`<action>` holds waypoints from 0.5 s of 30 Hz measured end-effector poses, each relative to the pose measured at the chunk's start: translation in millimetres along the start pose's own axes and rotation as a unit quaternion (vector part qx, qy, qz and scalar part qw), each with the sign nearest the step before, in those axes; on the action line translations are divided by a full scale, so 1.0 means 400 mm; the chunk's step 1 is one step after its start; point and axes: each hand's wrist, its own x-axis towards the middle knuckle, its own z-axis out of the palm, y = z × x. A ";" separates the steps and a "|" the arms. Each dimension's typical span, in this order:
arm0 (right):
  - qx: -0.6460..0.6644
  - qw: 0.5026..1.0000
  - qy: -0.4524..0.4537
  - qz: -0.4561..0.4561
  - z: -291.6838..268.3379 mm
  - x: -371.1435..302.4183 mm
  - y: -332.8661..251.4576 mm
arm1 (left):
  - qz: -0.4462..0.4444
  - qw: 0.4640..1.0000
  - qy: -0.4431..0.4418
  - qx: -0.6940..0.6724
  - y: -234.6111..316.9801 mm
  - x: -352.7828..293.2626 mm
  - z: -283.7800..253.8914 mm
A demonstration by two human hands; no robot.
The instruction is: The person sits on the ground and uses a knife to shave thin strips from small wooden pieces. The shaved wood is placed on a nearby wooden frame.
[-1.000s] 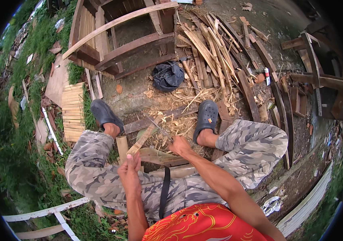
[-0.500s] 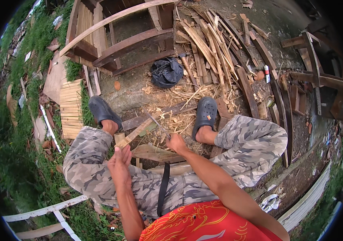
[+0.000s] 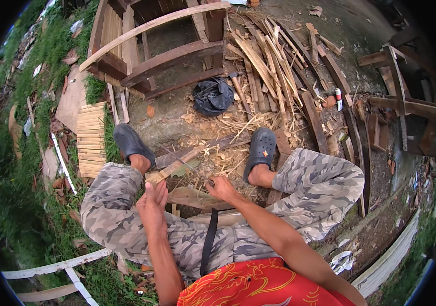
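Note:
My left hand (image 3: 152, 205) pinches the near end of a pale wooden strip (image 3: 168, 170), which slants away to the upper right between my feet. My right hand (image 3: 222, 188) is closed round the handle of a thin, long-bladed knife (image 3: 194, 169). The blade points to the upper left and crosses the strip about midway; whether it touches the wood I cannot tell. Below the strip, a dry brown leaf-like piece (image 3: 197, 197) lies near my lap. Wood shavings (image 3: 223, 162) cover the ground beyond my right hand.
A wooden furniture frame (image 3: 174, 64) stands ahead, beside a black plastic bag (image 3: 214, 97) and a hammer (image 3: 240, 92). Split wood strips (image 3: 264, 64) are heaped at the far right. A slatted bamboo panel (image 3: 91, 140) lies left. Dark clogs (image 3: 261, 148) are on my feet.
The knife blade has swung leftward and now lies across the wooden strip. My right hand has shifted slightly left and toward me; my left hand has hardly moved.

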 end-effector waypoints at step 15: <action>-0.084 0.981 -0.006 0.174 -0.011 -0.007 -0.001 | -0.023 0.999 0.044 0.001 -0.006 -0.010 -0.007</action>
